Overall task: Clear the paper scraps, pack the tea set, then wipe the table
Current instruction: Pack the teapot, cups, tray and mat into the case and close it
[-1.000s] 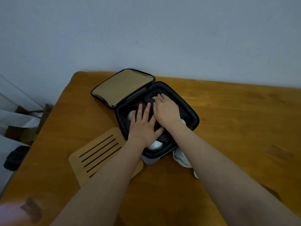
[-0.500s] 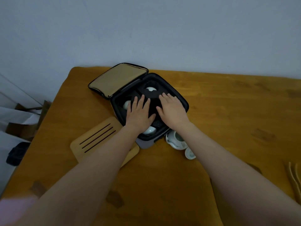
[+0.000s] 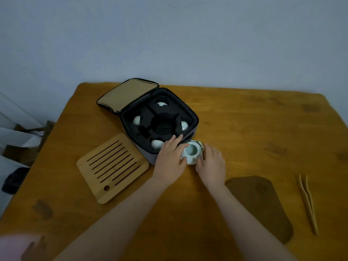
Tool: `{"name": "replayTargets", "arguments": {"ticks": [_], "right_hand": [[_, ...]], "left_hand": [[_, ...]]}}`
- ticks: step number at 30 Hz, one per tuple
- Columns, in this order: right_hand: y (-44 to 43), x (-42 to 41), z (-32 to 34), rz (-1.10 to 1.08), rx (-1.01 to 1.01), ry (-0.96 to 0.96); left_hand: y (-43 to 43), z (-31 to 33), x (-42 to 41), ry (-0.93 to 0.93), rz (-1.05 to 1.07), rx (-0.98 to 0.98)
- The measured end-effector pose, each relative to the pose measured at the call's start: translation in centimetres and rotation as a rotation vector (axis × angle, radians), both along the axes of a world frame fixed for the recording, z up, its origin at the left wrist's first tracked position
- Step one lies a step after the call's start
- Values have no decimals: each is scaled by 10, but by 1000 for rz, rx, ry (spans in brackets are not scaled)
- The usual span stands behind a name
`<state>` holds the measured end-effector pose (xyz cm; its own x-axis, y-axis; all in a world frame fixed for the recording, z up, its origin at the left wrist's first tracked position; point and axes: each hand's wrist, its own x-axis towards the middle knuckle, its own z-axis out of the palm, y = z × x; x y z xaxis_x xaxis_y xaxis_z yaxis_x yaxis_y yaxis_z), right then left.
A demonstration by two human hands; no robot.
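Across the lower frame, a wooden table (image 3: 244,129), cut off at the bottom and right edges; bare wood at right and far right. Left of centre, an open carrying case (image 3: 148,157), lid (image 3: 128,95) laid back toward the upper left, round middle hollow of the black foam unfilled. At lower left, touching the case's near-left wall, a slatted bamboo tea tray (image 3: 113,166). At lower right, a dark brown mat (image 3: 259,204), then bamboo tongs (image 3: 307,204) pointing away, long axis near-to-far. On the table just beside the case's near corner, a pale teapot (image 3: 192,151), upright; spout and handle hidden, heading unclear. Left hand (image 3: 170,161) and right hand (image 3: 212,164) cupped round it from either side. In four foam corner slots, white cups (image 3: 137,120), partly sunk.
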<state>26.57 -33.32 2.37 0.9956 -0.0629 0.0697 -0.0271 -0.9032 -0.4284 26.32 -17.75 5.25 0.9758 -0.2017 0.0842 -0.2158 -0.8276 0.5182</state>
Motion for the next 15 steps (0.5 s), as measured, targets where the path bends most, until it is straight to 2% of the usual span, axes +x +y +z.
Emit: {"name": "replayTargets", "arguments": {"ticks": [3,7,12,15], "right_hand": [[2,-16,-10,-51,90,86],[3,-28,-20,-72,31,177],[-1,-31,-27,-45,24,97],[-9,-31,-22,0,60,135]], "left_hand": [[-7,0,-7,-20,-44,28],[-9,-5,-21,-17,-33,4],[-13,-7,-33,151,32,-35],[-18,-8,-34,244,40,-47]]}}
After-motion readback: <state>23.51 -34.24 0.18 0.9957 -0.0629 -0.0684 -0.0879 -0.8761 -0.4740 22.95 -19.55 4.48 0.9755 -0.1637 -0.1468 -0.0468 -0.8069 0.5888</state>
